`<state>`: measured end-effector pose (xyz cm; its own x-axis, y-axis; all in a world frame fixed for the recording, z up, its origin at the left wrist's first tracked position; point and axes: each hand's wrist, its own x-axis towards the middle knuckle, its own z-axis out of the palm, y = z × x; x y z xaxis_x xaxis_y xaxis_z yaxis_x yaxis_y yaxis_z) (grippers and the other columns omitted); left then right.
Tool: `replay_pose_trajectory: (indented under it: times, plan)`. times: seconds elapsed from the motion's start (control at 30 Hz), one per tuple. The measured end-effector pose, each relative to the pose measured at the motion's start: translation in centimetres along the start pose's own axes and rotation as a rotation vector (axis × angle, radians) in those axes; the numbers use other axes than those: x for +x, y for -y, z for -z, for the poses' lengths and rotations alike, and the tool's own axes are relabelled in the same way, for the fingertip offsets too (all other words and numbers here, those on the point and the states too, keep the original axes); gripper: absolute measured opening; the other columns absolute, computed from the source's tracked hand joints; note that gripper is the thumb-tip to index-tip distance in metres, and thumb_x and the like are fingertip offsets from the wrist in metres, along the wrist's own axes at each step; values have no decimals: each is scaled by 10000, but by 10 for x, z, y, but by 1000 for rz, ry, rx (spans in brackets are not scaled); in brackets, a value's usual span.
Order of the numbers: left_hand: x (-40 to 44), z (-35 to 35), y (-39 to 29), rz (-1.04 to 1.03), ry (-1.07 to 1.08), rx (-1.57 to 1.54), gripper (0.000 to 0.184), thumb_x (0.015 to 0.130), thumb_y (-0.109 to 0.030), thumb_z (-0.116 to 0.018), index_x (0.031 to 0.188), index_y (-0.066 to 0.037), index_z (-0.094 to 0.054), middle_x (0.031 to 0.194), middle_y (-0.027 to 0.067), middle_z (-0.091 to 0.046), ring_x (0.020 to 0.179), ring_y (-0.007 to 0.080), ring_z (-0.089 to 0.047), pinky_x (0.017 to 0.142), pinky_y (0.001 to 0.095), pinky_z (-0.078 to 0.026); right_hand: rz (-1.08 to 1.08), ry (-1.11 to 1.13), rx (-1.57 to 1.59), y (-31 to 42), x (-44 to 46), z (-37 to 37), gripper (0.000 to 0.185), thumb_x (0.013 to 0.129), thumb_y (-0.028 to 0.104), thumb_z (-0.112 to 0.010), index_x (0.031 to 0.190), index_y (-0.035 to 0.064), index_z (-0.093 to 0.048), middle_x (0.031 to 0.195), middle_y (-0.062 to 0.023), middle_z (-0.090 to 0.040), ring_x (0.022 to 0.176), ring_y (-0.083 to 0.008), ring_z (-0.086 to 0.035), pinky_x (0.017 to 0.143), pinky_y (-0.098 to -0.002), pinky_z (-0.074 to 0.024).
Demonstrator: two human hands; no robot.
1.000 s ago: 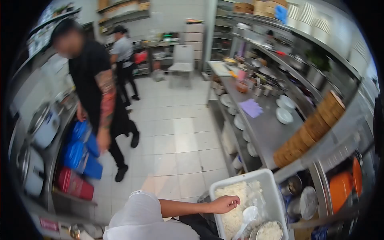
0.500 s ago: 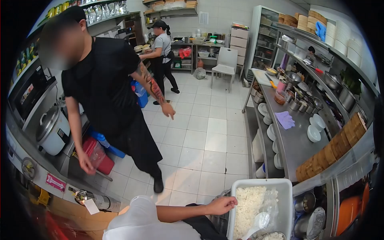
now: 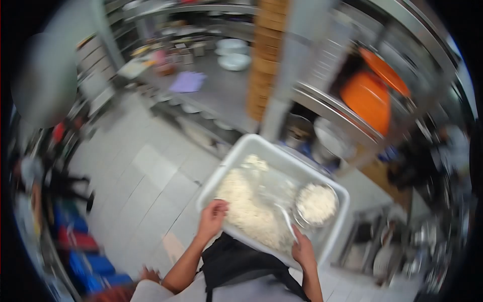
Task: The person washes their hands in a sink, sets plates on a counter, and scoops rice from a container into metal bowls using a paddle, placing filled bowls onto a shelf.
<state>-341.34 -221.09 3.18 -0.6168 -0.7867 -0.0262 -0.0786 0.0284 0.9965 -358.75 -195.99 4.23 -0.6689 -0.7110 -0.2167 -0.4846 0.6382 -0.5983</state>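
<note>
A white plastic tub (image 3: pixel 214 187) stands in front of my body, with a bed of cooked rice (image 3: pixel 246 211) along its near left side. A clear plastic sheet or bag (image 3: pixel 274 189) lies beside the rice. In my right hand (image 3: pixel 303 247), at the tub's near right side, is the handle of a white rice paddle (image 3: pixel 286 217). A round metal bowl heaped with rice (image 3: pixel 317 204) rests at the tub's right end. My left hand (image 3: pixel 214 215) is at the left rim, its fingers loosely curled; nothing shows in them. Whether it touches the rim, I cannot tell.
Beyond the tub is a metal counter (image 3: pixel 221 93) bearing a purple cloth or glove (image 3: pixel 188 82), white bowls (image 3: pixel 234 61) and stacked bamboo steamers (image 3: pixel 264 65). Orange pans (image 3: pixel 370 98) are at upper right. Another person's hand (image 3: pixel 150 274) shows at lower left. A co-worker (image 3: pixel 55 176) stands far left.
My view has swung right and down, blurring the surroundings. The whole tub and my right hand on the paddle have come into sight. The nearby co-worker has mostly left the view.
</note>
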Motion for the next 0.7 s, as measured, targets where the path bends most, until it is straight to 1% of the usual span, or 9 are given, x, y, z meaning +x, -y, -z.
replay_pose_trajectory:
  times: [0.13,0.2,0.3,0.4,0.47,0.5,0.57,0.63,0.7]
  plan:
    - [31,-4,8,13,112,-2,150,823,15,-422,927,-4,-528,778,52,-570,685,91,-524,634,216,-440,-162,-120,106,14,-18,-10,517,756,79,-517,1247,204,-419,713,-206,-506,699,-347,-533,660,-409,-420]
    - [47,-10,6,0,185,-1,142,825,11,-423,921,-4,-528,772,49,-568,683,87,-521,624,214,-436,-172,-228,230,17,-25,-17,461,785,118,-558,1229,162,-445,692,-206,-506,645,-364,-516,635,-405,-415]
    - [76,-30,-4,-35,278,-1,124,832,1,-431,908,-3,-528,757,42,-566,676,79,-514,614,208,-429,-364,-261,81,34,-34,-18,449,795,168,-574,1226,152,-450,709,-216,-525,652,-358,-528,631,-402,-417]
    - [103,-49,-16,-45,399,26,146,812,-55,-520,954,-26,-527,818,53,-562,682,95,-508,610,215,-429,-389,-335,147,36,-41,-24,427,800,162,-565,1215,146,-465,724,-221,-538,680,-360,-539,634,-401,-420]
    - [109,-68,-41,-302,508,435,331,760,-134,-614,1069,-77,-512,968,76,-543,776,152,-533,671,257,-441,-425,-351,174,39,-49,-27,419,810,184,-553,1218,165,-462,749,-226,-539,703,-373,-547,642,-416,-423]
    - [111,-76,-41,-312,525,436,331,760,-134,-614,1069,-77,-512,968,76,-543,776,152,-533,671,257,-441,-436,-356,188,40,-51,-27,411,819,206,-541,1221,184,-459,775,-230,-540,726,-387,-555,651,-430,-427]
    - [115,-92,-31,-683,705,780,548,696,-180,-683,1192,-145,-453,1120,87,-482,921,215,-522,761,309,-432,-414,-410,235,43,-54,-32,412,819,207,-541,1222,182,-458,789,-233,-543,729,-387,-556,656,-427,-428]
    - [126,-105,-4,-641,819,779,592,690,-178,-690,1221,-159,-429,1171,93,-456,981,225,-503,793,321,-421,-414,-486,275,41,-59,-42,412,820,207,-540,1222,181,-457,802,-236,-547,732,-386,-556,661,-423,-429]
    - [135,-125,23,-630,984,757,636,684,-176,-698,1249,-173,-405,1222,99,-431,1041,235,-483,825,333,-410,-275,-540,331,33,-60,-59,405,820,160,-540,1217,140,-465,795,-225,-562,700,-348,-537,661,-388,-424]
